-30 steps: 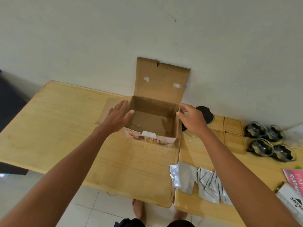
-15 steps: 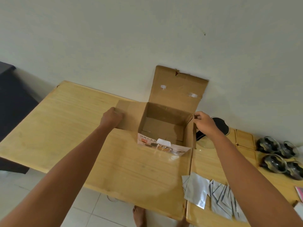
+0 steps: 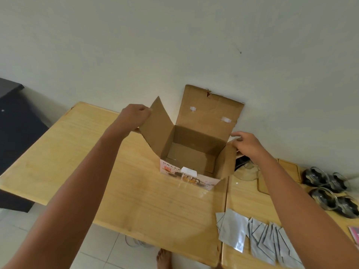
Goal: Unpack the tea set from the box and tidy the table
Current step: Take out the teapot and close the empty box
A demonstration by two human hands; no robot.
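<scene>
An open cardboard box (image 3: 191, 152) stands on the wooden table (image 3: 97, 162) against the wall, its inside bare as far as I can see. My left hand (image 3: 134, 117) grips the box's left flap (image 3: 155, 127) and holds it raised. My right hand (image 3: 246, 144) pinches the right flap (image 3: 227, 162), which stands upright. The back flap (image 3: 209, 113) leans on the wall. Several glass cups with dark lids (image 3: 330, 193) sit at the far right. A glass teapot (image 3: 245, 169) is partly hidden behind my right forearm.
Several silver foil sachets (image 3: 258, 239) lie fanned near the front right edge. A wooden tray (image 3: 287, 171) sits under my right forearm. A pink booklet (image 3: 354, 232) pokes in at the right edge. Dark furniture (image 3: 11, 123) stands to the left; a bare foot (image 3: 164, 259) shows below.
My left hand has lifted the left flap from lying flat on the table to standing up. My right hand has raised the right flap. The view has shifted left and closer.
</scene>
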